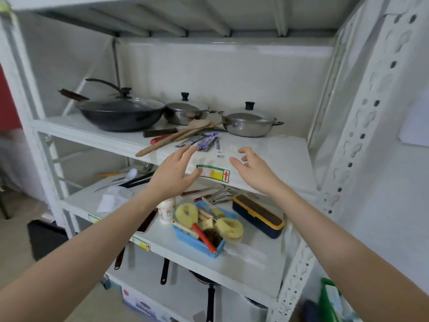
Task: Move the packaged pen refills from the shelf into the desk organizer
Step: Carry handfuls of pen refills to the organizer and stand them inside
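Observation:
Several packaged pen refills (pixel 204 141), in clear and blue wrappers, lie in a loose pile near the front of the white metal shelf (pixel 274 154). One thin refill pack (pixel 219 148) lies a little to their right. My left hand (pixel 175 174) hovers just in front of the pile with fingers spread, its fingertips near the closest wrapper and holding nothing. To the right of the pile my right hand (pixel 251 169) is raised over the shelf edge, fingers loosely curled and empty. No desk organizer is in view.
Behind the refills stand a black wok (pixel 120 115) with a glass lid and two lidded steel pots (pixel 185 112) (pixel 249 123), with wooden spatulas (pixel 171 138) beside the pile. The shelf below carries a blue basket (pixel 197 240) of brushes, a paper cup (pixel 166 210) and a dark box (pixel 257 216).

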